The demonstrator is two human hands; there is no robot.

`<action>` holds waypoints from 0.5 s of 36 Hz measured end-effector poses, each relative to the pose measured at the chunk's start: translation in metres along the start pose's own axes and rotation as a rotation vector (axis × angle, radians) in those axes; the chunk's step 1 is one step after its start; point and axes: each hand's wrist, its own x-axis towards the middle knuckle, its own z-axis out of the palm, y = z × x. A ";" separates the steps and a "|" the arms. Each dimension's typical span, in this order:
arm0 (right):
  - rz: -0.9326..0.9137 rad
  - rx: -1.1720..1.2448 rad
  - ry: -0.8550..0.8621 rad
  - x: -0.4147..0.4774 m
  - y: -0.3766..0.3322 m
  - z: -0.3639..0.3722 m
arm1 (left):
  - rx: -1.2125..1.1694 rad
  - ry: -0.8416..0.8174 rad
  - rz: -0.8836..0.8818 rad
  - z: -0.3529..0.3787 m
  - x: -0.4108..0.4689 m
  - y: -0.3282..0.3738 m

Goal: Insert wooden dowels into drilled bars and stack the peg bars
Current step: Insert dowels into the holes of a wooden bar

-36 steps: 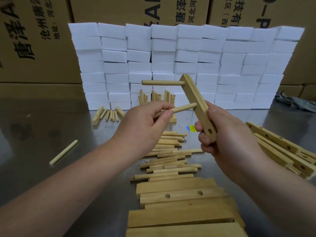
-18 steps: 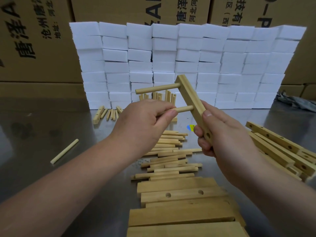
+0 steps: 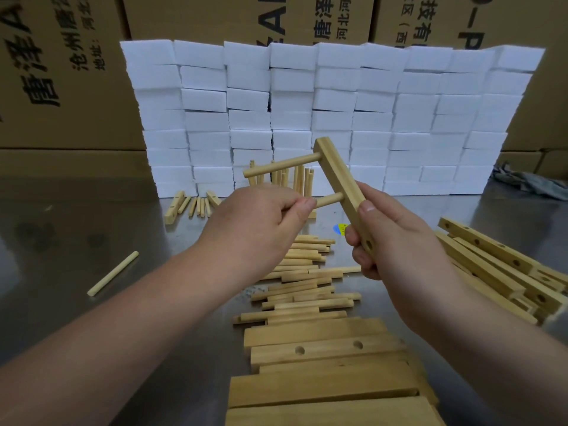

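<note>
Spare bars: nearest on the tabletop, with loose dowels just beyond.
Right hand: fingers curled round the low end of the held bar, which is tilted in the air.
Left hand: fingers pinch the second dowel, whose tip is at the middle hole.
Technique: the person should keep it parallel to the seated dowel (square to the bar) and push straight while the right hand braces.
Finished peg bars: far, beside the foam blocks.

Cardboard boxes: "唐泽", "地址", "河北河" printed black.
</note>
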 end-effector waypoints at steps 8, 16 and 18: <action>0.044 -0.008 0.034 0.002 0.003 0.000 | 0.173 0.009 0.090 0.000 0.002 -0.002; 0.092 0.021 0.171 0.008 0.003 -0.006 | 0.180 0.023 0.004 0.000 0.004 -0.004; 0.117 0.058 0.160 0.008 0.002 -0.007 | -0.110 0.056 -0.106 0.000 0.004 0.000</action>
